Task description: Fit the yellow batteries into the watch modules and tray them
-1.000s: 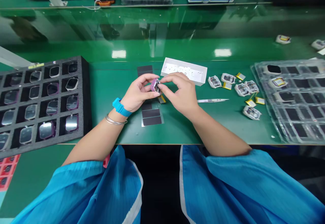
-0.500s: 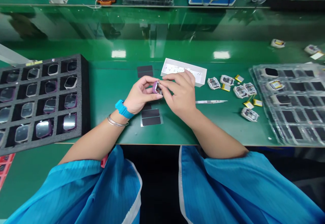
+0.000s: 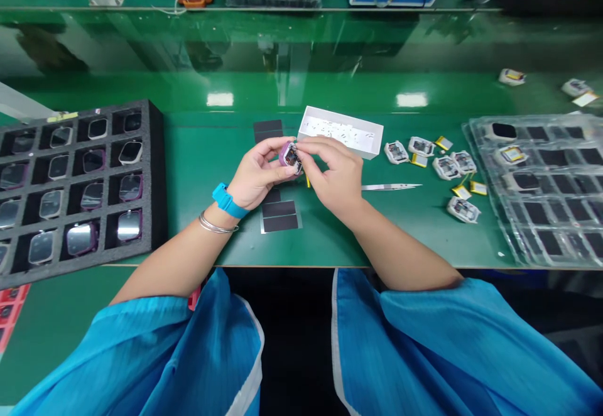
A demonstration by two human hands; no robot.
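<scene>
Between finger and thumb, my left hand (image 3: 260,171) grips a purple smartwatch case (image 3: 283,154), tilted so that its open side with the circuitry inside faces me. My right hand (image 3: 335,174) is closed in a pinch at the case's right edge. Its fingertips touch the case; whether they hold a tiny part there is hidden. A narrow yellow piece (image 3: 308,180) shows beneath the right fingers. Just behind the hands is a white box (image 3: 372,144) with many tiny dark parts in it. Tweezers (image 3: 392,186) lie to the right of my right hand.
On the left, a black foam tray (image 3: 155,183) holds watch cases in its compartments. Several open white watch cases (image 3: 463,210) with yellow batteries lie on the right, beside stacked clear plastic trays (image 3: 532,215). Black adhesive sheets (image 3: 280,216) lie near the table's front edge.
The purple case has tilted, showing more of its open inside, and has moved slightly up and left. The yellow piece has come into view below it. My right fingers have drawn closer together.
</scene>
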